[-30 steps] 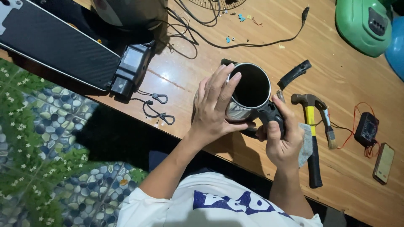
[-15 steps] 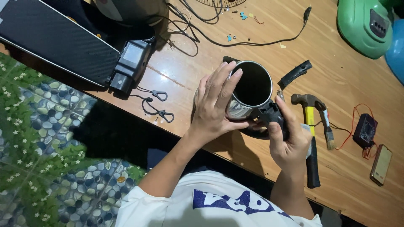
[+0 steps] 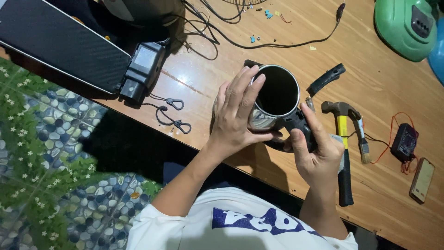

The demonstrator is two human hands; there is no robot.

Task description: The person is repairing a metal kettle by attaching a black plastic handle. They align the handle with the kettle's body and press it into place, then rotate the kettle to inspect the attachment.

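A shiny steel kettle body [image 3: 276, 99] with a dark open mouth stands on the wooden table [image 3: 379, 83]. My left hand [image 3: 237, 115] wraps around its left side, fingers over the rim. My right hand [image 3: 314, 155] grips the black handle part [image 3: 299, 124] at the kettle's lower right. A separate black curved plastic piece [image 3: 326, 79] lies just right of the kettle.
A claw hammer [image 3: 343, 153] with a yellow and black handle and a small brush [image 3: 363, 141] lie right of my hands. Farther right are a small black box with red wires [image 3: 404, 141] and a phone [image 3: 422, 179]. A black panel [image 3: 60, 44], an adapter [image 3: 142, 69] and cables sit at left, a green device [image 3: 406, 25] top right.
Both hands keep their hold on the kettle. The view has shifted slightly; the kettle stays in the same place on the table.
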